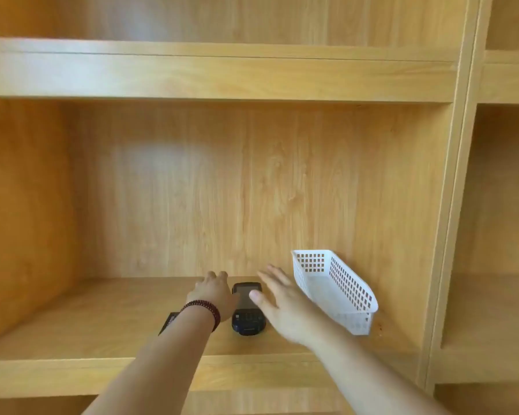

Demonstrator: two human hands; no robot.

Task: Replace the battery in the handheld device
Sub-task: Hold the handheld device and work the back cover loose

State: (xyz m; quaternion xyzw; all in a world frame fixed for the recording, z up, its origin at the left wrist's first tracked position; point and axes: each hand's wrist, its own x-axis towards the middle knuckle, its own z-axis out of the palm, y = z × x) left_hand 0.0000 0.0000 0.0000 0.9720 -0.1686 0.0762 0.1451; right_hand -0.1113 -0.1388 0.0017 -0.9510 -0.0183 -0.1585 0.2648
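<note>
Black handheld device (248, 310) on shelf (102, 319) | both hands flanking, open

Basket: a white slotted basket (339, 287) sat at the right of my shelf.
Shelf: light wooden shelf (108, 319), another board above.

Black flat item (169, 321) just left of the left wrist is mostly hidden under the forearm, white print unreadable. Handheld device (248, 310) between the hands: left edge covered by left hand (212, 295), right thumb (259, 298) overlaps its screen, keys too blurred to read.
</note>
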